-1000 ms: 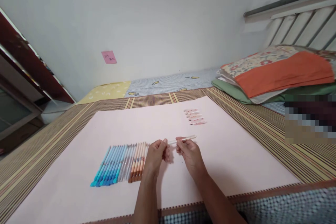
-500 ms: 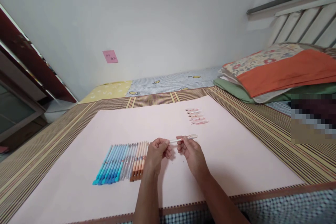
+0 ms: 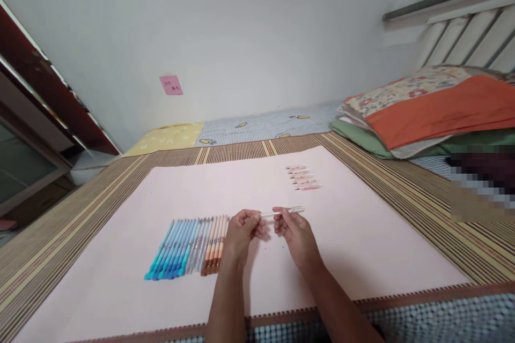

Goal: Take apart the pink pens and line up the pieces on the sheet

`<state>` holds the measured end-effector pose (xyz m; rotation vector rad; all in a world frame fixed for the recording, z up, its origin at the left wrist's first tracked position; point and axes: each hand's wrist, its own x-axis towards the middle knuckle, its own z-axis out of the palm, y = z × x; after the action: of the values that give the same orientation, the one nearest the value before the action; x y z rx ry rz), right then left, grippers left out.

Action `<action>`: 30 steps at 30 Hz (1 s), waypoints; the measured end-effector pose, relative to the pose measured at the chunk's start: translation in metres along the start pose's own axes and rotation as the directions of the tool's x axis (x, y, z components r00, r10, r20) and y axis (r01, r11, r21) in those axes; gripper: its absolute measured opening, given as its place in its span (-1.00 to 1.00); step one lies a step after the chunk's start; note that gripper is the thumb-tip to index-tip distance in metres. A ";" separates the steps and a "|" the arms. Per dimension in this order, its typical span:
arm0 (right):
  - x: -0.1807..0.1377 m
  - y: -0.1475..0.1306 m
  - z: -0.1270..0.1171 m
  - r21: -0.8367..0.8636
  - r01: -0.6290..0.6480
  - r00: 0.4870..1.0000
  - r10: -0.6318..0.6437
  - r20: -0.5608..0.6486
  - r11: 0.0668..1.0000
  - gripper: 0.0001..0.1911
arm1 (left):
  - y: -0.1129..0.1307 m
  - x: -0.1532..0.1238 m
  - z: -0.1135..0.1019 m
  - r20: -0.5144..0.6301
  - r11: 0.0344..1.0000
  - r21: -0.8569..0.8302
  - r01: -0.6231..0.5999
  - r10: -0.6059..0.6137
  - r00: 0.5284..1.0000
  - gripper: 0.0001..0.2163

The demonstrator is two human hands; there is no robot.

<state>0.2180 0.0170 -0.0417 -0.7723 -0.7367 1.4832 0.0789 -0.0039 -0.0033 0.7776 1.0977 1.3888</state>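
Both hands hold one thin white pen level above a pale pink sheet. My left hand pinches its left end with curled fingers. My right hand grips the pen near its middle, and the pen's right end sticks out past the fingers. Just left of my left hand lies a tidy row of pens, blue ones on the left, grey in the middle, orange on the right. Several small pink pen caps lie in a column further back on the sheet.
The pink sheet lies on a striped woven mat over a bed. Folded blankets and an orange pillow are stacked at the right by a headboard. A pink note is stuck on the white wall. Dark wooden furniture stands at the left.
The hands and pen have stayed almost in place; the view has shifted slightly, so everything sits a little further right in the picture.
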 end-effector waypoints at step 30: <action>0.001 -0.001 0.000 0.082 -0.080 0.996 0.083 -0.042 0.993 -0.66 | 0.000 0.002 -0.006 -0.083 0.998 -0.067 -0.001 -0.004 0.997 -0.56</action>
<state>0.2182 0.0182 -0.0411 -0.7800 -0.6133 1.5541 0.0732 -0.0028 -0.0059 0.6761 1.1098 1.4601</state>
